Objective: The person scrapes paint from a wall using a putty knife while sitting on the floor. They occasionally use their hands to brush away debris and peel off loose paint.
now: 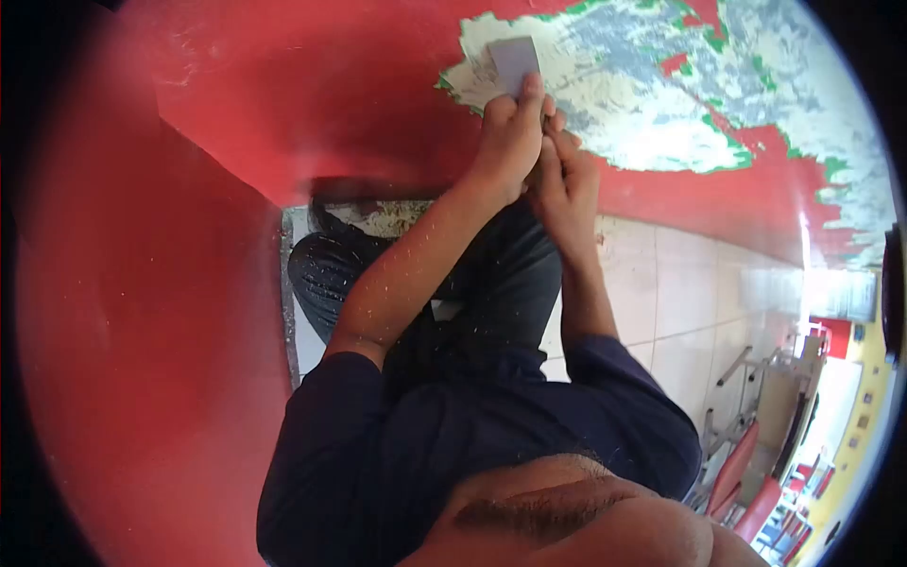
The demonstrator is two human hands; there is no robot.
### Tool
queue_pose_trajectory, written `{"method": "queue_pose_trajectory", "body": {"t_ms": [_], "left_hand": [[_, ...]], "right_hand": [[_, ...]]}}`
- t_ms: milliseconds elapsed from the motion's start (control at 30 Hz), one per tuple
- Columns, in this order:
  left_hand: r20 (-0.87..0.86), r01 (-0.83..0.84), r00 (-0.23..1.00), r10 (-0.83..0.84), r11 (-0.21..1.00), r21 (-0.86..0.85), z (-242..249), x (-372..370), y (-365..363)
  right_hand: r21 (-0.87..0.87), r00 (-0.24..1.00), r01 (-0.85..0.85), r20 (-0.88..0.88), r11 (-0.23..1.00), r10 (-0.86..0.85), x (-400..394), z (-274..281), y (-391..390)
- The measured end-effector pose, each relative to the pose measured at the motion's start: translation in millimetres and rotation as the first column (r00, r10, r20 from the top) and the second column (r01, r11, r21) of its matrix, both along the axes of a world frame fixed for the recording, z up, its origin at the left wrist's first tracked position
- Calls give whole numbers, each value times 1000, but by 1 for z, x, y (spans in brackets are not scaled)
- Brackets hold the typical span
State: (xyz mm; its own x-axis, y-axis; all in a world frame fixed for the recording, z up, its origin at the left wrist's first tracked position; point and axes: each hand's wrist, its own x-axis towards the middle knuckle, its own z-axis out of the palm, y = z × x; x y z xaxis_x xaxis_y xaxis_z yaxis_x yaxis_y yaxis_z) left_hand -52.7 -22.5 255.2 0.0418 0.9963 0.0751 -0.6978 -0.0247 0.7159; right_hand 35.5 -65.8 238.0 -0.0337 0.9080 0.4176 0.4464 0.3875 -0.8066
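Observation:
A scraper (513, 61) with a flat, pale grey blade lies against the wall, at the left end of a patch where the red paint is off. My left hand (511, 142) is closed around it just below the blade, the thumb pointing up along it. Just below and to the right, my right hand (569, 180) is closed around the lower part, close against the left. Fingers hide most of the handle. The stripped patch (614, 85) shows white and grey filler with green paint at its ragged edges.
Red wall (142, 331) meets the worked wall at a corner on my left. My bent legs (501, 283) are below my hands on white floor tiles (680, 283). Flakes lie on the floor near the corner. Red chairs (737, 472) and a table stand at far right.

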Motion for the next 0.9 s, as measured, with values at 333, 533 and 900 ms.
{"method": "queue_pose_trajectory", "body": {"t_ms": [333, 533, 900], "left_hand": [[6, -7, 1000, 7, 1000, 27, -9, -8, 4], [-60, -103, 992, 109, 989, 109, -23, -5, 16], [68, -98, 993, 93, 992, 78, -3, -27, 0]], "right_hand": [[-23, 999, 35, 36, 999, -35, -6, -1, 7], [134, 995, -26, 94, 991, 14, -8, -6, 14], [-281, 996, -12, -84, 960, -12, -27, 10, -1]]}}
